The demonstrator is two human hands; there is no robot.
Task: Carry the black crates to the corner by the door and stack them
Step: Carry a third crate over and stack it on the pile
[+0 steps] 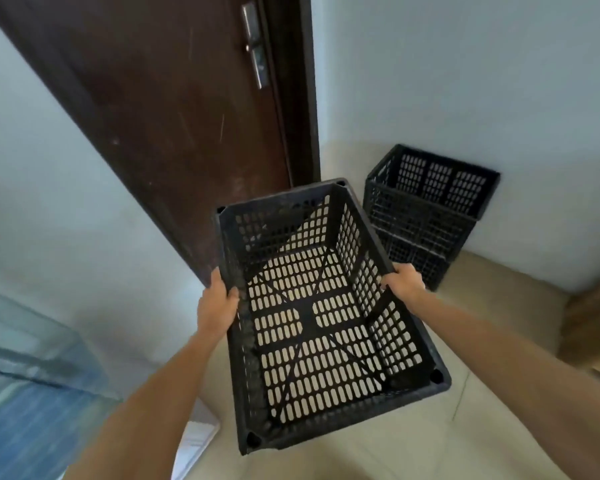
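our left hand (219,306) wraps its fingers over the left long rim of the black crate (319,317), thumb inside; our right hand (404,282) clamps the right long rim the same way. we hold the crate empty and off the floor (413,441), at the centre of our view. at two o'clock from it the crate stack (426,216) stands on the floor against the wall (465,81). at eleven o'clock is the brown door (174,98).
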